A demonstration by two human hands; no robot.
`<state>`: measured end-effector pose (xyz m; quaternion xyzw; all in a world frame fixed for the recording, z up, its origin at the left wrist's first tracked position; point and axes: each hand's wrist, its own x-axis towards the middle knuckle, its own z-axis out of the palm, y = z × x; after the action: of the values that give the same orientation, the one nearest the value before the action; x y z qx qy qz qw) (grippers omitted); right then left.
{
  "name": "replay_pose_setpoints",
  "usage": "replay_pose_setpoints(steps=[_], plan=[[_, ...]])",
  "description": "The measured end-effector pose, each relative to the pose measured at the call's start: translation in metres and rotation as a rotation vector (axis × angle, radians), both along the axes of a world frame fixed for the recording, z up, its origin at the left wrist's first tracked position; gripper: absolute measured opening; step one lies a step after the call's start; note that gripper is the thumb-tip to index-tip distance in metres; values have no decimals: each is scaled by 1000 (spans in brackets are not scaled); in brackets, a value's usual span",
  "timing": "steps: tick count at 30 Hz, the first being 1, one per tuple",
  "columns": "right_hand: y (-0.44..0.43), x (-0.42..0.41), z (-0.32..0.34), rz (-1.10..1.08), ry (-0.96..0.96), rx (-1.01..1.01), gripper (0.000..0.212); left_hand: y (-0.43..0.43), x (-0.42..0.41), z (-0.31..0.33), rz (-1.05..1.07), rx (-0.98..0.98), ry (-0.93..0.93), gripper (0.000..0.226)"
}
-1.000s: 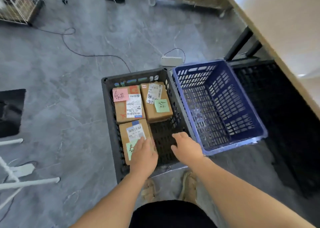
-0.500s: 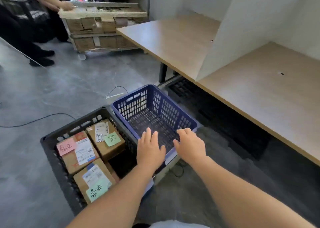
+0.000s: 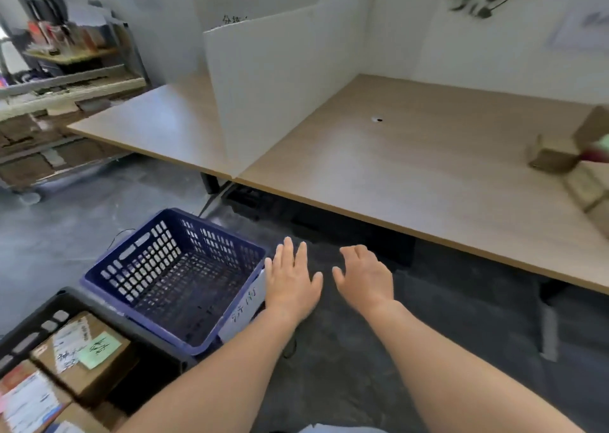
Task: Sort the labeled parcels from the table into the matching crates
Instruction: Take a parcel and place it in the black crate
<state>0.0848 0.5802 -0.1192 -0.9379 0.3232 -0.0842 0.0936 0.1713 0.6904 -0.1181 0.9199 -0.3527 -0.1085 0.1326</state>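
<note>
My left hand point(image 3: 291, 277) and my right hand point(image 3: 365, 276) hover side by side over the dark floor, both open and holding nothing. The left hand is just right of the blue crate point(image 3: 99, 281), which has nothing in it and carries a white handwritten label point(image 3: 245, 309) on its near side. At the bottom left stands the black crate point(image 3: 39, 314) with cardboard parcels point(image 3: 82, 363) inside, one bearing a green note. More cardboard parcels point(image 3: 560, 159) lie blurred at the table's far right edge.
The wooden table point(image 3: 412, 169) runs across the right, split by an upright white divider point(image 3: 270, 96). Its dark underside and legs lie beyond my hands. A cart with stacked cardboard boxes point(image 3: 49, 136) stands at the back left on the grey floor.
My view has swung up and right from the black crate toward the table. Both hands have left the parcels in the black crate and passed over the blue crate, holding nothing.
</note>
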Motion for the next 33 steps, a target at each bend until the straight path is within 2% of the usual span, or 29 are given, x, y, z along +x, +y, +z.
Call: replay_pose_setpoints(steps=[9,17,27,33], plan=[[-145,-108,18,-138,-36,-44,49,-147,-98,-6,-157,62,-82,74],[-226,-195,17,-333,-98,14,47,-246,-169,-7,-347,53,-81,74],[-310,-270,-2,-620,-82,47,44,-361,-229,-30,-622,102,-41,71],[-397,-284,7,-720,-56,23,43,-462,-240,-24,-684,57,-27,70]])
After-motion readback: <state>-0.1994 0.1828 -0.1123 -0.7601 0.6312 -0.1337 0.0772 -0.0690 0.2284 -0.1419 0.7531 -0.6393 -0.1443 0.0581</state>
